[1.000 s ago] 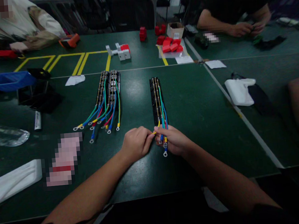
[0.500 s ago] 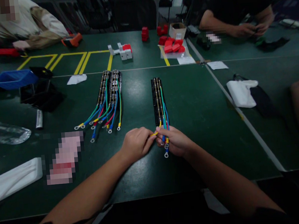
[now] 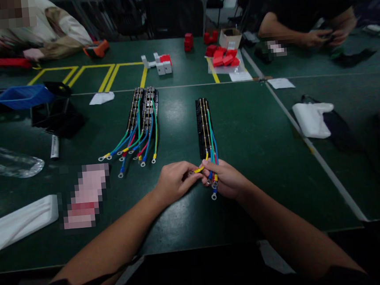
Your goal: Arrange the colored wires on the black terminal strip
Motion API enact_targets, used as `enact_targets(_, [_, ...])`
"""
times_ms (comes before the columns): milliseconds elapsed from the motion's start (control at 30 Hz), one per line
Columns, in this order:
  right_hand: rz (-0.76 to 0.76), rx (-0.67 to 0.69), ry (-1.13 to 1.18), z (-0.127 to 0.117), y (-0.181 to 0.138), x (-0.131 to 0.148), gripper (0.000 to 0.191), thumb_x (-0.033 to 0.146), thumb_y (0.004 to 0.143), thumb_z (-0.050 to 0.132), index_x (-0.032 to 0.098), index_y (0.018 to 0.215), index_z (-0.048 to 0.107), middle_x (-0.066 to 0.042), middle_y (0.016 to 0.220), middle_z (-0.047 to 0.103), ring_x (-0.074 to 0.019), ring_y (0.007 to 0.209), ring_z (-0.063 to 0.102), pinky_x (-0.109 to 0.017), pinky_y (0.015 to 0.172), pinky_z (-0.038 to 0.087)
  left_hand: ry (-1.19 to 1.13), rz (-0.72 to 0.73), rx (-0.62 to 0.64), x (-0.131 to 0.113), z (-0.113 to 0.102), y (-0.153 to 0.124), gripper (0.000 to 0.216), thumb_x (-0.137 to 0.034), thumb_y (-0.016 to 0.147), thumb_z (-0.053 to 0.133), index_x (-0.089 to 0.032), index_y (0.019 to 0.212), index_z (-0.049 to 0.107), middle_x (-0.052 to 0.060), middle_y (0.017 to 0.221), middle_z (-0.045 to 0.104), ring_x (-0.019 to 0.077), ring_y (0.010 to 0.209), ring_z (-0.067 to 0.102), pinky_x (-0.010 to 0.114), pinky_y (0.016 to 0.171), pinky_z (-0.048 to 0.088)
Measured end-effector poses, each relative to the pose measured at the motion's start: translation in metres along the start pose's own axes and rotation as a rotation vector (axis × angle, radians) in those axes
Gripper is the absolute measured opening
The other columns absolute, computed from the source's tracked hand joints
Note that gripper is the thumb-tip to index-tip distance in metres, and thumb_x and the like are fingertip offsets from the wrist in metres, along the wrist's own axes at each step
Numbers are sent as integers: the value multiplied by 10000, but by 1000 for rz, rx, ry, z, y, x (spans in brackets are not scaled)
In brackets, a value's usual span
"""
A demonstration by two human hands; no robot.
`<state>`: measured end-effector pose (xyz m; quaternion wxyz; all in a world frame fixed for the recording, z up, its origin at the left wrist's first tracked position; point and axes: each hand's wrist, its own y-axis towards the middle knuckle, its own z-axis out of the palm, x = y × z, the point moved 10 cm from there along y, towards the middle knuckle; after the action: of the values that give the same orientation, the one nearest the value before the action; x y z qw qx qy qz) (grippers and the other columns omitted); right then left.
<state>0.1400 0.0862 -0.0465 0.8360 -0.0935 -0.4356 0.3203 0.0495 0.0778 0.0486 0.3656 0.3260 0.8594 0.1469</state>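
Observation:
A black terminal strip (image 3: 204, 128) lies lengthwise in front of me, with coloured wires running along its right side. My right hand (image 3: 229, 178) is closed around the near part of these wires, and their ring terminals (image 3: 214, 196) poke out below the fingers. From the strip's near end a yellow wire (image 3: 198, 170) bends left, its loose end between the thumb and fingers of my left hand (image 3: 178, 179). Both hands almost touch. To the left, two more terminal strips (image 3: 142, 109) lie side by side, their wires fanned toward me with ring terminals on the ends.
On the left are a blue bin (image 3: 22, 96), black bins, a clear bottle (image 3: 15, 164), a marker (image 3: 54, 147) and a white power strip (image 3: 23, 219). Red parts (image 3: 224, 57) lie at the back. A white object (image 3: 312, 118) sits right. Two people sit across the table.
The view has shifted slightly, so everything sits a little further right. My left fingers have loosened somewhat, and more of the yellow wire's end shows. The right hand keeps its hold.

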Motion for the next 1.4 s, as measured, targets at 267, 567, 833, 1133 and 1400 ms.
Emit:
enact_targets(267, [8,-2,68,0,-3,1,327,345,700,780,162,709,509,72,509,500,-61,409,484,-184,422,391,-232,-25,64,3,2,-3,248,-264,871,623,-169,1098,662,17,860,737,83,650,661,189,634,507])
enact_targets(567, [5,4,-26,0,-4,1,322,389,734,745,164,726,514,63,511,510,-64,405,492,-182,412,387,-387,-85,116,6,5,-1,238,-220,917,542,-166,1115,662,9,781,727,82,657,675,198,686,529])
enact_targets(833, [-21,-28,-101,-2,-6,0,304,395,754,722,163,736,527,57,513,518,-71,423,512,-192,433,413,-475,-145,100,11,9,-2,198,-283,913,541,-168,1014,667,41,833,694,92,635,625,221,628,517])
enact_targets(1133, [-90,-108,-194,-4,-5,2,332,413,714,733,173,673,507,54,469,506,-74,393,483,-196,407,356,-441,-171,155,11,15,-2,211,-298,931,495,-158,998,639,32,813,679,107,706,629,212,642,491])
enact_targets(1400, [-105,-134,-262,-7,-5,2,300,410,755,693,158,681,546,34,473,527,-80,396,492,-200,411,358,-470,-238,178,12,15,-2,231,-316,930,480,-145,984,624,18,734,655,97,617,587,210,592,458])
